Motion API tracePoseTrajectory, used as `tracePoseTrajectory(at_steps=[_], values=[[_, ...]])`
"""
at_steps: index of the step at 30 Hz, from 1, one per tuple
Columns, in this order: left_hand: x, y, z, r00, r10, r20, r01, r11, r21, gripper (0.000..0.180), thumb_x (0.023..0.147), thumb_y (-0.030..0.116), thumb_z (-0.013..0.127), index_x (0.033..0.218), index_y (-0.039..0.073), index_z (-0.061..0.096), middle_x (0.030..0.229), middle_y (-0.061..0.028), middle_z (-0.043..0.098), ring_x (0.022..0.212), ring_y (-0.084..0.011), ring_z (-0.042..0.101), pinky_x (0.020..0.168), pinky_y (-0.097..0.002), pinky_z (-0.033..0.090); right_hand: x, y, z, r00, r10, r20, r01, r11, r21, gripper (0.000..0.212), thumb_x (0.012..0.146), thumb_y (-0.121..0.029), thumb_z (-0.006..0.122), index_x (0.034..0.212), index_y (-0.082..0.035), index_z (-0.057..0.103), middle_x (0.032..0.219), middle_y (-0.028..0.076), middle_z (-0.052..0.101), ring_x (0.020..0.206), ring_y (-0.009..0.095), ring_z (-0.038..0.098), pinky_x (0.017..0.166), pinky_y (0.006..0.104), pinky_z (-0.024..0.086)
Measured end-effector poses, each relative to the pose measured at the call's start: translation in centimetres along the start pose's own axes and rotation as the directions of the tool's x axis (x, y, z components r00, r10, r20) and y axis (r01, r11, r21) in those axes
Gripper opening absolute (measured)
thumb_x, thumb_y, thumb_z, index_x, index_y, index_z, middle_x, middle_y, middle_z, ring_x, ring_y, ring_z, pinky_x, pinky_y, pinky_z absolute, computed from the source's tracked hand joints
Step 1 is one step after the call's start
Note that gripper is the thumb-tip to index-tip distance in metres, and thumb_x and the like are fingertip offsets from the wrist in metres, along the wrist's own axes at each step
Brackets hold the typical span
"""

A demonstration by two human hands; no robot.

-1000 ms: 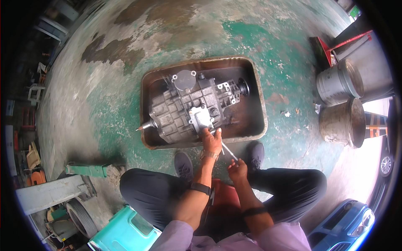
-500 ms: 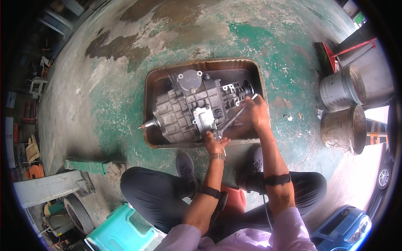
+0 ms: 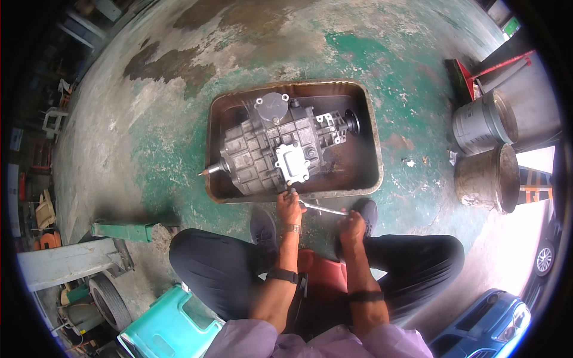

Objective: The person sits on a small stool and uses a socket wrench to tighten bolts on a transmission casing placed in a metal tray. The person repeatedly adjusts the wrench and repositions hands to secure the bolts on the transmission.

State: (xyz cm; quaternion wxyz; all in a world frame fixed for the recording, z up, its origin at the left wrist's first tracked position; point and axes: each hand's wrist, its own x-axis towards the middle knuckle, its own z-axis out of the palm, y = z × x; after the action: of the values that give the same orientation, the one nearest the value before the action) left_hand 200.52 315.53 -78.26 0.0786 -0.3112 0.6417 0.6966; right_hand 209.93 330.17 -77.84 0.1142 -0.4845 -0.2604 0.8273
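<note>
A grey metal gearbox (image 3: 256, 149) lies in a shallow rust-brown tray (image 3: 371, 125). A bright silver cover plate (image 3: 292, 163) is on its near side, with small bolts around the rim. Just below that plate, by the tray's near edge, my left hand (image 3: 290, 209) is closed around the head end of a ratchet wrench (image 3: 324, 208). The wrench handle points right and slightly toward me. My right hand (image 3: 352, 227) is closed at the handle's far end, over my right shoe. The wrench head itself is mostly hidden by my left fingers.
Two buckets, one grey (image 3: 480, 125) and one dirty (image 3: 486, 179), stand at the right. A turquoise stool (image 3: 161, 325) is at the lower left beside a tyre (image 3: 111, 301). A green and grey metal beam (image 3: 122, 232) reaches in from the left.
The wrench handle has swung from pointing up and right over the tray to pointing right, outside the tray. My right hand moved down toward me with it; my left hand shifted slightly left and nearer.
</note>
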Motion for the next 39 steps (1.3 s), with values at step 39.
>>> tracePoseTrajectory(at_steps=[39], values=[[6.0,-0.1,2.4,0.909,0.376,-0.181,-0.168,0.726,0.667,0.031,0.082,0.022,0.045,0.088,-0.006,0.056,0.082,-0.0287,0.062,0.080,-0.0433,0.060,0.070,-0.0480,0.048,4.8,-4.9,7.1,0.998,-0.058,0.037,0.067,0.931,-0.358,0.019,0.086,-0.018,0.049,0.089,-0.002,0.060,0.065,0.005,0.055,0.051,0.014,0.047,0.048,0.0276,0.041]])
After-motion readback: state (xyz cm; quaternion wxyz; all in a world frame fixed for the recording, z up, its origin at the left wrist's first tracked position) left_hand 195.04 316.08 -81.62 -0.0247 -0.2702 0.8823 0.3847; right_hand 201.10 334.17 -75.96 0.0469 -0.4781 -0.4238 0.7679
